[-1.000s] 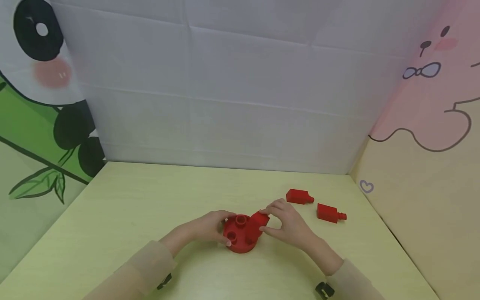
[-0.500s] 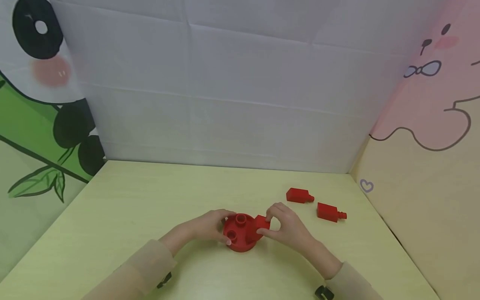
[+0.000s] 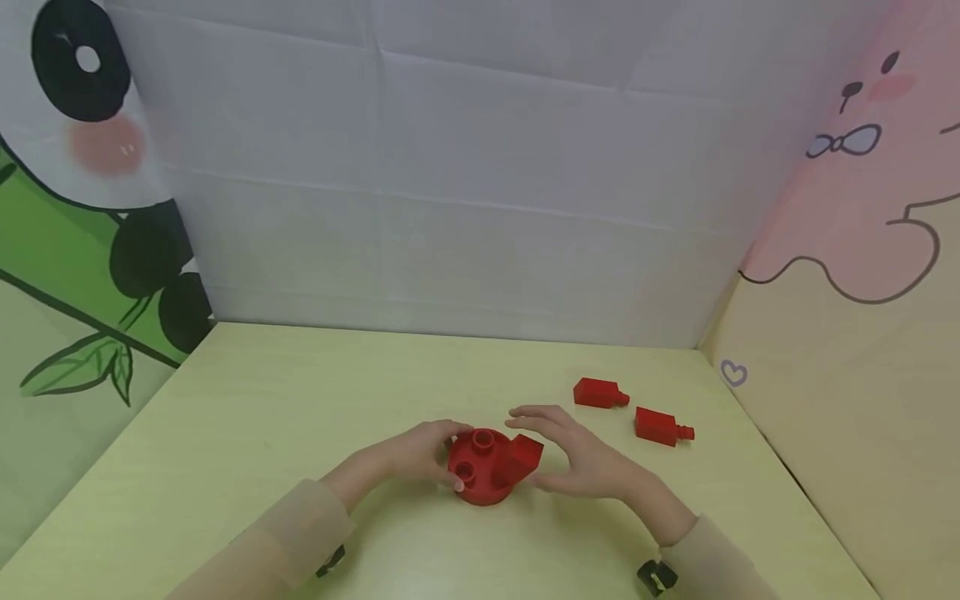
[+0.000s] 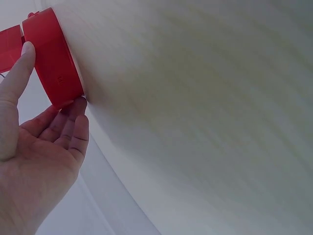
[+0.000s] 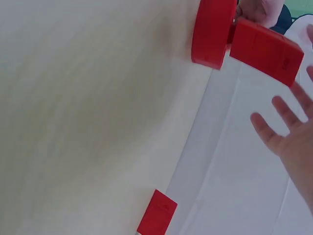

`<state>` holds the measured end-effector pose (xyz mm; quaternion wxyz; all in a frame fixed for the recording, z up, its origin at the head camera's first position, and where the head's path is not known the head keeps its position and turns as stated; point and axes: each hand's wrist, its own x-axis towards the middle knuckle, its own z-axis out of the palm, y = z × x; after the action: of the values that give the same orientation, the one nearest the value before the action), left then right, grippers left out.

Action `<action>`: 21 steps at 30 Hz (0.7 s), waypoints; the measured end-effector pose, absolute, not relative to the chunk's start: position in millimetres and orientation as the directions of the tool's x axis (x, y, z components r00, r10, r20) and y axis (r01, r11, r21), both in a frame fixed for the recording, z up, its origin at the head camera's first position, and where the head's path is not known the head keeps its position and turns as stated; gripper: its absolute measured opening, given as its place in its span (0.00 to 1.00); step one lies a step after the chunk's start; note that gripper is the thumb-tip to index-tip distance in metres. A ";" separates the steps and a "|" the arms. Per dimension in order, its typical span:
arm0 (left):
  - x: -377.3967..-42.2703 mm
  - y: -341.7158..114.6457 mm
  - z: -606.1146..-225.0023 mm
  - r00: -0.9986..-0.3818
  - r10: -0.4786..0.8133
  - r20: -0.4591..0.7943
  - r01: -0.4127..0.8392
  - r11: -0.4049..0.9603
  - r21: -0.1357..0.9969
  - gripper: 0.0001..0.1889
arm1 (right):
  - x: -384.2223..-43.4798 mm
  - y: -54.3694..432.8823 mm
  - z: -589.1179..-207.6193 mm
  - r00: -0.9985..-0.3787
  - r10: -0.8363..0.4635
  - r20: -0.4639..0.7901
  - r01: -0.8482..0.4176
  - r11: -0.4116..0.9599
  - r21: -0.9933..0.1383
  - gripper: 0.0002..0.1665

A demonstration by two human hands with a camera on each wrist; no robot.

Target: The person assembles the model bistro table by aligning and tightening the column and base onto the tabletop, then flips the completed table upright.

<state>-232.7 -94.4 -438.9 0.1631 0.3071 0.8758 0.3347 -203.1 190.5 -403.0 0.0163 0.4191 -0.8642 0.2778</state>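
Note:
A round red base (image 3: 483,496) with raised round sockets sits on the table in the head view. My left hand (image 3: 420,452) grips its left side, the thumb at the near rim and the fingers round the far side. One red block (image 3: 522,457) with a rectangular body rises from the base's right side, leaning to the right. In the right wrist view this block (image 5: 266,51) joins the base (image 5: 210,34) by a narrow neck. Spread around the block's right, my right hand (image 3: 585,454) has relaxed fingers, with nothing held between them.
Two more red blocks with stepped narrow ends, a farther block (image 3: 597,393) and a nearer block (image 3: 658,426), lie on their sides on the pale table (image 3: 337,375) at right. A white sheet (image 3: 465,167) stands behind, with printed panels left and right.
My right hand's fingers have come off the red block and spread apart, the hand shifting slightly back. The block stays in the base. My left hand keeps its hold.

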 end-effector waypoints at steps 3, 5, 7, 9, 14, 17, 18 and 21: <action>-233.3 -94.8 -440.3 -0.759 0.646 -0.083 0.429 0.591 0.683 0.40 | -206.7 193.3 -398.5 -0.571 -0.787 0.235 -0.786 0.440 -0.434 0.36; -233.4 -95.0 -440.5 -0.758 0.646 -0.085 0.426 0.590 0.687 0.40 | -209.0 193.7 -396.7 -0.527 -0.814 0.244 -0.825 0.421 -0.378 0.33; -233.1 -95.1 -440.2 -0.758 0.646 -0.086 0.422 0.587 0.690 0.40 | -210.8 193.9 -395.6 -0.499 -0.826 0.263 -0.850 0.408 -0.332 0.30; -232.6 -95.1 -439.5 -0.758 0.646 -0.089 0.419 0.587 0.692 0.41 | -212.1 193.7 -395.2 -0.483 -0.829 0.283 -0.866 0.402 -0.299 0.27; -231.0 -95.4 -437.8 -0.764 0.637 -0.099 0.410 0.599 0.687 0.41 | -213.8 191.6 -397.7 -0.476 -0.818 0.323 -0.875 0.402 -0.271 0.23; -230.3 -95.5 -436.8 -0.766 0.636 -0.097 0.415 0.604 0.681 0.41 | -213.3 189.0 -401.1 -0.508 -0.795 0.331 -0.858 0.433 -0.278 0.22; -230.1 -95.4 -436.6 -0.765 0.636 -0.096 0.416 0.604 0.680 0.41 | -212.8 187.8 -402.2 -0.521 -0.785 0.334 -0.850 0.444 -0.283 0.21; -230.0 -95.2 -436.0 -0.765 0.636 -0.099 0.416 0.605 0.678 0.41 | -210.3 182.6 -405.3 -0.568 -0.747 0.346 -0.820 0.477 -0.316 0.20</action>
<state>-230.0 -95.2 -436.0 0.1677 0.2990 0.8801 0.3285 -210.3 182.6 -405.3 0.0802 0.4578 -0.8557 0.2276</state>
